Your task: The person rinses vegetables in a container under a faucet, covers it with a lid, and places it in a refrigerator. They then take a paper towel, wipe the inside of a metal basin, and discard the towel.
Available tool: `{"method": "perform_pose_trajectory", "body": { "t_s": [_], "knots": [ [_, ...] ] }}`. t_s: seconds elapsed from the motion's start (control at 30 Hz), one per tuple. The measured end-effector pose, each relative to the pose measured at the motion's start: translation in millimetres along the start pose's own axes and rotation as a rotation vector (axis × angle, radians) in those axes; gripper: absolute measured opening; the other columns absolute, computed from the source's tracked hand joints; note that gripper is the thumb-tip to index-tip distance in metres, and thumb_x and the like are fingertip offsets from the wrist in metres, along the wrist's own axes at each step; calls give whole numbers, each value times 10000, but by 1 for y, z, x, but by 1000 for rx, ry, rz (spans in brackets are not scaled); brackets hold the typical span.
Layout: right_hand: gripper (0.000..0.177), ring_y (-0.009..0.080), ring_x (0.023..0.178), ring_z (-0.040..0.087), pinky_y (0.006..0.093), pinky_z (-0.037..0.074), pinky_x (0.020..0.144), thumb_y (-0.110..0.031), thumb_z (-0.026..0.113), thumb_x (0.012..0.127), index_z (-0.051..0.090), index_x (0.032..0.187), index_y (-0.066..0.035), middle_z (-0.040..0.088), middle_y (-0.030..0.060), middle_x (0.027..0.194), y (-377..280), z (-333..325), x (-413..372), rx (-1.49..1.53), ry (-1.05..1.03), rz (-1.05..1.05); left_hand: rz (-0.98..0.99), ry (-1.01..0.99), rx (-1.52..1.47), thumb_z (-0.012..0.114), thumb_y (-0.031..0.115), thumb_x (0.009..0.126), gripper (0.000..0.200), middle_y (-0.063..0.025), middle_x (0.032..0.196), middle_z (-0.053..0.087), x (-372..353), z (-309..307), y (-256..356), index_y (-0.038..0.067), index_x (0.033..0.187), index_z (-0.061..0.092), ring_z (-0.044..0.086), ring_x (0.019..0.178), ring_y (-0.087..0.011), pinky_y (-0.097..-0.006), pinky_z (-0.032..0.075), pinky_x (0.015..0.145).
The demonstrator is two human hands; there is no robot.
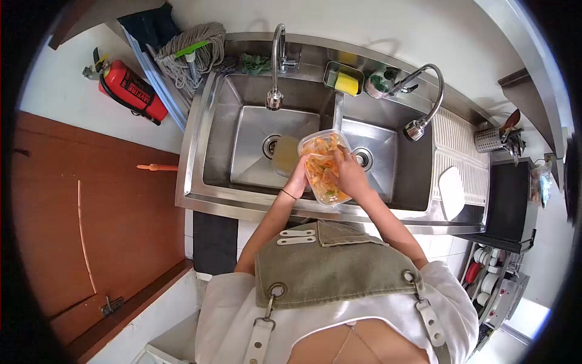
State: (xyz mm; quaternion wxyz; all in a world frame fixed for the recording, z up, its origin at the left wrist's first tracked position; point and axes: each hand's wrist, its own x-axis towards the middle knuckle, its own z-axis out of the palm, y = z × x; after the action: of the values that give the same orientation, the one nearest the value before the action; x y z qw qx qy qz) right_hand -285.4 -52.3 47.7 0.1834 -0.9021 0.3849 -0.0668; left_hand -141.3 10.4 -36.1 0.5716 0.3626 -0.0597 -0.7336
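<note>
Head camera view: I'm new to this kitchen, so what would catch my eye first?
At the centre, a clear tub of orange food is held over the divider of a double steel sink, gripped by the left hand, with the right hand on its other side. At far left, a red fire extinguisher stands out against the pale surface, next to a grey mop.

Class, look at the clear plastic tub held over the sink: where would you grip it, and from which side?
By its long side walls, one hand from each side, where the left hand and right hand sit. The clear tub is oblong, tilted and holds food, so the flanking walls likely hold steadiest.
</note>
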Motion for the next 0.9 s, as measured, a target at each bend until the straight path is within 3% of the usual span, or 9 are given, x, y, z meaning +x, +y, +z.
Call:
{"method": "perform_pose_trajectory", "body": {
  "t_s": [0.1,0.17,0.27,0.37,0.5,0.6,0.67,0.77,0.9],
  "knots": [
    [538,391,1068,479,428,443,875,-185,689,687,462,1151,-35,497,233,1164,7,15,-13,-14,-19,-12,-13,55,-14,329,413,934,507,-56,1254,523,-1,2,0,65,1288,428,483,1165,-180,-342,351,1002],
    [566,404,1122,440,470,374,948,-173,691,674,457,1174,-49,475,255,1186,15,30,-19,-10,-206,-63,-7,52,-8,346,423,928,521,-52,1264,518,1,-1,-2,63,1296,421,482,1167,-178,-339,350,1002],
    [583,423,1174,389,517,295,998,-169,693,668,457,1194,-84,455,266,1211,18,44,-20,-67,-44,-140,3,34,13,358,442,919,541,-44,1271,514,12,-16,-14,69,1307,412,480,1170,-175,-340,350,1002],
    [579,445,1224,325,544,259,1012,-163,684,673,458,1204,-125,425,269,1246,21,57,-14,-77,-295,-86,-7,23,17,362,451,914,549,-37,1276,509,6,-9,-9,77,1313,406,479,1171,-175,-343,349,1004],
    [561,459,1234,309,559,271,1000,-140,661,683,460,1206,-159,400,281,1269,21,45,-5,-100,-322,-116,-18,50,37,364,452,912,552,-34,1283,502,2,-4,-5,81,1320,397,479,1171,-176,-347,351,1002],
    [567,429,1133,454,528,378,928,-100,646,678,457,1208,-170,496,306,1151,14,48,4,-168,-169,-74,-10,30,15,366,453,912,555,-40,1287,497,1,-3,-4,83,1326,388,479,1171,-177,-350,351,1002],
    [516,378,923,592,458,473,802,-53,633,658,513,1150,-147,599,267,962,13,37,16,18,-423,90,-45,15,28,367,462,911,560,-51,1282,499,3,-5,-4,88,1327,387,479,1172,-182,-351,351,1003],
    [442,352,782,625,407,498,727,-20,623,643,570,1072,-116,637,198,836,32,38,21,202,-243,-143,-38,39,27,358,450,919,546,-61,1274,502,5,-6,-5,87,1326,384,483,1167,-186,-350,353,1003],
    [410,365,839,609,414,482,748,15,572,654,583,1051,-89,635,184,887,22,3,36,371,-173,-136,-13,67,8,344,420,930,521,-61,1272,502,5,-2,-6,82,1325,380,477,1173,-184,-349,352,1005]
  ]
}}
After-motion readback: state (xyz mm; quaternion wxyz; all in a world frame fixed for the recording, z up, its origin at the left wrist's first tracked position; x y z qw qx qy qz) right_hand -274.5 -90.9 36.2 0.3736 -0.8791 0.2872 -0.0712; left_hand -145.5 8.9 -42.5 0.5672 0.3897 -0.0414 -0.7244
